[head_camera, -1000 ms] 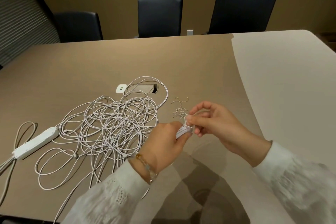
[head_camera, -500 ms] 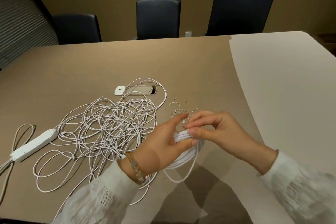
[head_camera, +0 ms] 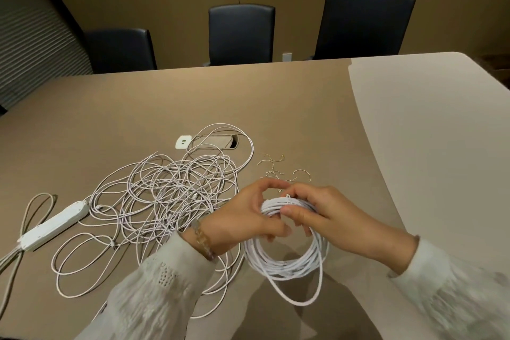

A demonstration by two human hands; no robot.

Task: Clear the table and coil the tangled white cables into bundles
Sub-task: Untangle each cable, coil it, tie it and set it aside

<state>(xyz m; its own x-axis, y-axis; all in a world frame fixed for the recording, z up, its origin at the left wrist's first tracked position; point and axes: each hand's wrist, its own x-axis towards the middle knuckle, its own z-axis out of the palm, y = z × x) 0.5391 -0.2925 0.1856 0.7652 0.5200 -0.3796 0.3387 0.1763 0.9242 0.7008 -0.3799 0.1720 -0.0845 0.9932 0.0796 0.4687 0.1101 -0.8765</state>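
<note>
We are holding a coiled white cable (head_camera: 287, 262) above the near counter (head_camera: 248, 96), left hand (head_camera: 242, 218) and right hand (head_camera: 320, 215) pinching its top. It looks light and floppy; gripping across all loops seems safest.

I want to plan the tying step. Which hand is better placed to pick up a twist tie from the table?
The right hand, probably. The twist ties lie just beyond its fingertips, while the left hand grips the coiled bundle and sits nearer the tangled cables.

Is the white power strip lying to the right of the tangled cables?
No, the power strip lies to the left of the tangled cables, near the table's left edge.
</note>
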